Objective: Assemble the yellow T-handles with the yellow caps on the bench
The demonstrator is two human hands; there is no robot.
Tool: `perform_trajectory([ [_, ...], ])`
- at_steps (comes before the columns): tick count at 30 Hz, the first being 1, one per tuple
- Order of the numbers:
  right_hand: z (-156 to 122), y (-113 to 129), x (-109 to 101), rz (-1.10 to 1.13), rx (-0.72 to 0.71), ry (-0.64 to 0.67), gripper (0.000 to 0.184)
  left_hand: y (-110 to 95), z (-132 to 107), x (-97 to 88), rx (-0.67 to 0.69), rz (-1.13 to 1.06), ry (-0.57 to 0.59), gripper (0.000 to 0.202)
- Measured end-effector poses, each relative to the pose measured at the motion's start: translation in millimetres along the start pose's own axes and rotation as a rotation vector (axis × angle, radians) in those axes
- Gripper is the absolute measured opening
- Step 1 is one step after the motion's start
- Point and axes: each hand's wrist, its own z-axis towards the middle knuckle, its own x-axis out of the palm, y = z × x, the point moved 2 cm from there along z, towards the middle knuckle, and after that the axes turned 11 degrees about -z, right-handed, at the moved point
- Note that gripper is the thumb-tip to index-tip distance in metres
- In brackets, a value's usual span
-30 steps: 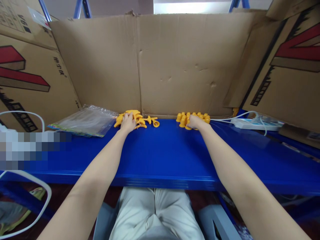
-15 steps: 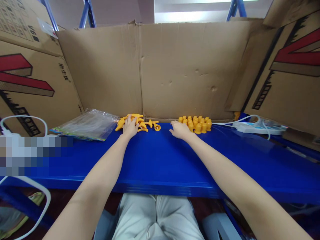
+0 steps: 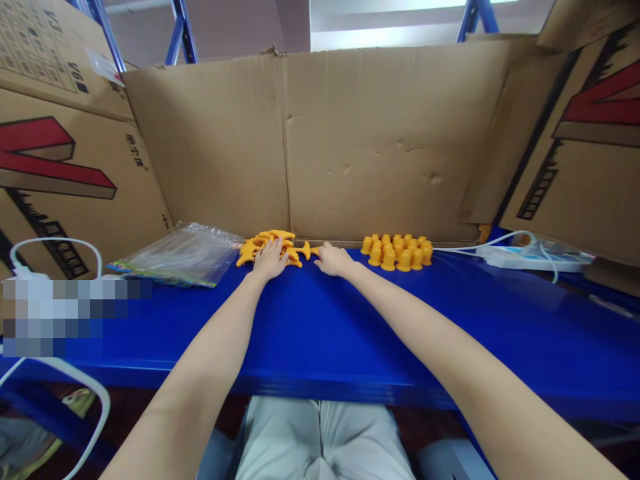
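My left hand (image 3: 271,259) lies with its fingers spread over a pile of yellow plastic pieces (image 3: 247,252) near the back of the table. Just right of the pile, a T-shaped yellow piece (image 3: 306,250) lies on the blue surface. My right hand (image 3: 334,259) has its fingers curled down around a small yellow plastic cup; the hand hides most of it. Farther right, several yellow plastic cups (image 3: 399,253) stand close together in rows, apart from my right hand.
A stack of clear plastic bags (image 3: 183,257) lies left of the pile. Cardboard (image 3: 380,147) walls off the back, with printed boxes (image 3: 65,167) at the sides. A white power strip (image 3: 535,258) and cables lie at the right. The blue table (image 3: 345,340) has a raised front edge.
My right hand has moved left, from beside the standing cups to the single cup near the pile, and its fingers have closed down there. My left hand stays on the pile.
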Motion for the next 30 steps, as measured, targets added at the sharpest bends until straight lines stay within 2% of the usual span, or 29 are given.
perform_trajectory([
  [2,1,-5,0,0.002,0.093,-0.004,0.034,0,0,0.3,0.001,-0.006,-0.013,0.057],
  [6,-1,-24,8,0.055,0.226,0.093,0.051,-2,-1,1.5,-0.017,0.008,-0.043,0.058],
  [10,-13,-46,13,0.015,0.199,0.201,0.033,-4,-3,0.8,-0.044,0.015,-0.021,0.056],
  [12,-22,-54,12,0.006,0.187,0.203,0.029,-6,-4,-1.9,-0.041,0.011,-0.032,0.055],
  [14,-32,-60,8,-0.029,0.197,0.114,0.031,-10,-6,-6.2,-0.002,0.004,-0.070,0.055],
  [18,-45,-61,-6,-0.150,0.184,-0.179,0.034,-30,-10,-14.6,0.169,-0.015,-0.118,0.061],
  [20,-47,-56,-13,-0.172,0.115,-0.278,0.033,-44,-14,-16.7,0.289,-0.032,-0.112,0.063],
  [22,-47,-49,-17,-0.186,-0.015,-0.352,0.031,-57,-18,-17.3,0.395,-0.067,-0.081,0.063],
  [25,-49,-37,-23,-0.215,-0.162,-0.419,0.035,-69,-22,-18.6,0.391,-0.112,-0.065,0.051],
  [28,-51,-30,-27,-0.224,-0.168,-0.432,0.038,-71,-23,-22.3,0.332,-0.123,-0.119,0.039],
  [30,-52,-28,-30,-0.227,-0.139,-0.415,0.037,-71,-23,-24.1,0.340,-0.131,-0.139,0.037],
])
